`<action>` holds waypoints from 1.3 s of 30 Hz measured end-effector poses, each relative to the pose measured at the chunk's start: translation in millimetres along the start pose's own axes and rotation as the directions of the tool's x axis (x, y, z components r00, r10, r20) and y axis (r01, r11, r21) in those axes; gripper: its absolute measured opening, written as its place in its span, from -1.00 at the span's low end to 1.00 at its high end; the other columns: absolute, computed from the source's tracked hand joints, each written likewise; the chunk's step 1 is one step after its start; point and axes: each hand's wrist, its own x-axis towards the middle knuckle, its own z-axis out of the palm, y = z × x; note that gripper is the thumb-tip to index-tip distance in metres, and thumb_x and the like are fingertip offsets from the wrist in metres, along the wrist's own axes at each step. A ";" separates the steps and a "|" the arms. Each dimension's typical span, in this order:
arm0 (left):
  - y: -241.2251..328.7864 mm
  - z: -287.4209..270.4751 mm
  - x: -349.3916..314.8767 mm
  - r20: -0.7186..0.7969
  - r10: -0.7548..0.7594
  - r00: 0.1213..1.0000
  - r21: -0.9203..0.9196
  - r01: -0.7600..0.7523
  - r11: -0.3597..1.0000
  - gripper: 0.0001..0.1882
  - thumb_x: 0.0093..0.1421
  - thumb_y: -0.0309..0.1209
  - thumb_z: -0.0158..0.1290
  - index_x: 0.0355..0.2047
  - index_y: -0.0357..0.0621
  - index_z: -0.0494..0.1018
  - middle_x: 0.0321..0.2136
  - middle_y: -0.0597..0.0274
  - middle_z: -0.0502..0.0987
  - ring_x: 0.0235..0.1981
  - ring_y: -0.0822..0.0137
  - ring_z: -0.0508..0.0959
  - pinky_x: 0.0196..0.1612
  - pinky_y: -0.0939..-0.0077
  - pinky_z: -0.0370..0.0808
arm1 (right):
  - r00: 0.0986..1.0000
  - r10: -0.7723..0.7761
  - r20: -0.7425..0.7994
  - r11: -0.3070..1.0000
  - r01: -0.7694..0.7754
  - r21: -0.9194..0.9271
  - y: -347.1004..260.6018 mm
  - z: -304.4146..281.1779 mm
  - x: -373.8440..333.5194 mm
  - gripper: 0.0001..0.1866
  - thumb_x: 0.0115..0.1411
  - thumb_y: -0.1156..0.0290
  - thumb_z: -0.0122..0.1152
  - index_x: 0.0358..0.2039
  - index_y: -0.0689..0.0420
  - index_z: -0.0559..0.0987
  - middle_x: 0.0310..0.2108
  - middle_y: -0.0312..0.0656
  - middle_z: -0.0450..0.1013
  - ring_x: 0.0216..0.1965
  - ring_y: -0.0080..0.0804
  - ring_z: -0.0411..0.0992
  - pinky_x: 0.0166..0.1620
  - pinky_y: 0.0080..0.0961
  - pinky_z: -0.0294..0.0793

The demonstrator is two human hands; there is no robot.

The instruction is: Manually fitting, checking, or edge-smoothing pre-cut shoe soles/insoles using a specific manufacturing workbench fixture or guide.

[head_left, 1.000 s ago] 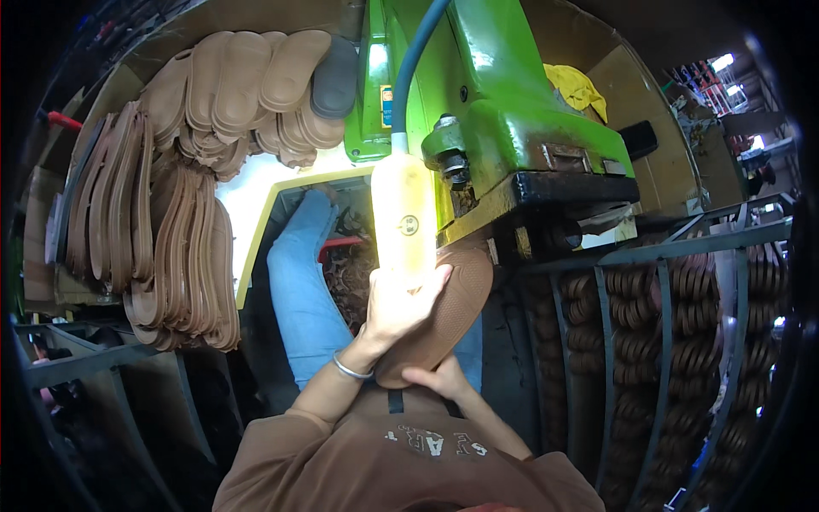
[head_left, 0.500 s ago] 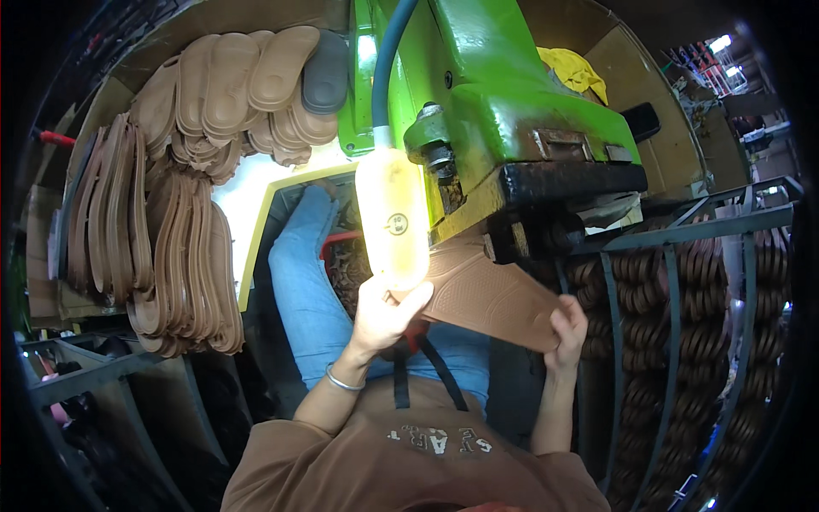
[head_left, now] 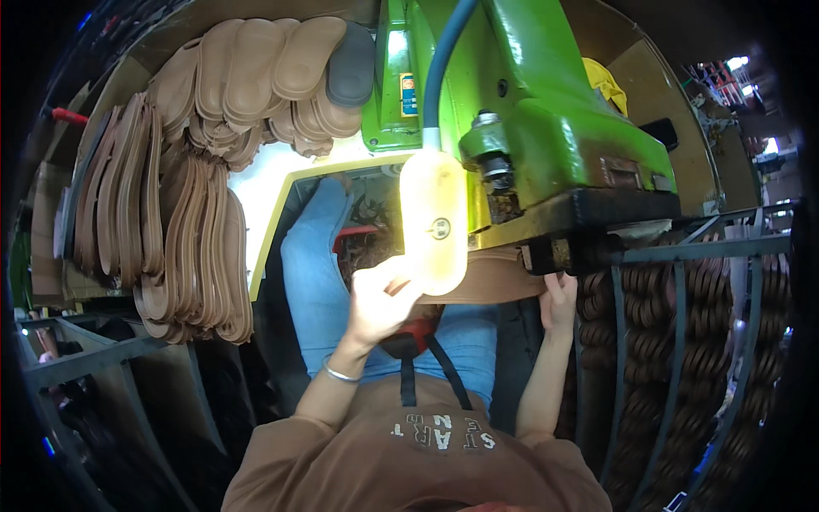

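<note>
Between my two hands is a brown shoe sole (head_left: 499,280), its edge turned toward me and its far side under the head of a green machine (head_left: 546,128). My left hand (head_left: 380,303) is closed on the sole's left end, with the fingertips partly behind a glowing lamp (head_left: 433,226). My right hand (head_left: 559,299) pinches the right end, just below the machine's dark lower part (head_left: 567,252). The lamp hides part of the sole's left end.
Piles of brown soles (head_left: 192,247) stand and lie at the left, with a grey sole (head_left: 351,68) among them. A yellow frame edge (head_left: 277,200) surrounds an opening above my legs. Racks full of brown soles (head_left: 648,341) stand at the right. A yellow cloth (head_left: 606,85) lies behind the machine.
The sole has swung from a slant with its patterned face showing to nearly level and edge-on. My right hand has moved up toward the machine. The whole view has shifted slightly.
</note>
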 end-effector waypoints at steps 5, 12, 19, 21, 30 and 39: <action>-16.0 22.9 18.4 0.112 0.325 0.939 0.254 -0.344 0.904 -0.87 0.00 -0.57 0.17 -0.40 -0.35 0.53 -0.50 0.04 0.57 -0.53 0.35 0.58 -0.43 0.54 0.48 | 0.996 0.087 0.002 0.991 -0.087 0.105 11.0 -33.7 -30.8 -0.68 0.26 0.37 0.04 -0.03 0.22 0.34 -0.22 -0.18 0.42 -0.32 -0.47 0.44 -0.38 -0.51 0.44; -6.5 3.4 6.1 -0.080 0.095 0.992 -0.069 -0.100 0.993 -0.76 -0.07 -0.57 0.23 -0.35 -0.39 0.51 -0.50 0.17 0.56 -0.52 0.48 0.50 -0.39 0.61 0.45 | 0.989 -0.124 -0.080 0.992 0.125 0.007 -38.3 12.0 -1.1 -0.78 0.19 0.42 0.09 -0.19 0.24 0.39 -0.38 -0.20 0.44 -0.45 -0.59 0.42 -0.50 -0.72 0.37; -13.5 -54.7 0.5 -0.065 -0.116 0.991 -0.220 0.099 0.970 -0.75 -0.08 -0.65 0.21 -0.33 -0.40 0.47 -0.43 0.12 0.56 -0.42 0.45 0.55 -0.29 0.62 0.48 | 0.984 -0.014 0.179 0.999 0.005 0.053 -29.0 57.8 19.1 -0.64 0.12 0.52 0.11 -0.05 0.30 0.38 -0.27 -0.18 0.47 -0.26 -0.51 0.44 -0.18 -0.62 0.41; -13.5 -73.5 -3.8 -0.077 -0.196 0.978 -0.256 0.170 0.952 -0.75 -0.07 -0.66 0.18 -0.32 -0.40 0.44 -0.43 0.12 0.55 -0.41 0.42 0.54 -0.29 0.62 0.48 | 0.989 0.059 0.139 0.995 -0.069 0.072 -12.1 60.4 12.6 -0.71 0.14 0.52 0.04 -0.11 0.32 0.44 -0.21 -0.17 0.44 -0.21 -0.41 0.45 -0.17 -0.50 0.47; -51.9 -127.4 -60.2 0.105 -0.354 0.929 -0.183 0.368 0.911 -0.70 0.00 -0.51 0.25 -0.54 -0.14 0.26 -0.49 0.23 0.50 -0.44 0.58 0.46 -0.38 0.71 0.41 | 0.939 -0.189 0.287 0.970 0.225 -0.096 -21.5 139.1 -2.4 -0.79 -0.07 0.56 0.35 -0.39 0.23 0.51 -0.43 -0.38 0.47 -0.45 -0.68 0.38 -0.34 -0.71 0.38; -65.3 1.3 -107.4 0.312 -0.382 0.870 0.033 0.392 0.919 -0.62 0.01 -0.54 0.24 -0.13 -0.31 0.43 -0.28 0.20 0.56 -0.31 0.51 0.53 -0.28 0.61 0.50 | 0.969 -0.067 0.238 0.986 0.101 -0.131 -27.0 139.0 -4.2 -0.54 -0.18 0.53 0.48 -0.24 0.30 0.47 -0.37 -0.22 0.51 -0.35 -0.59 0.46 -0.30 -0.67 0.43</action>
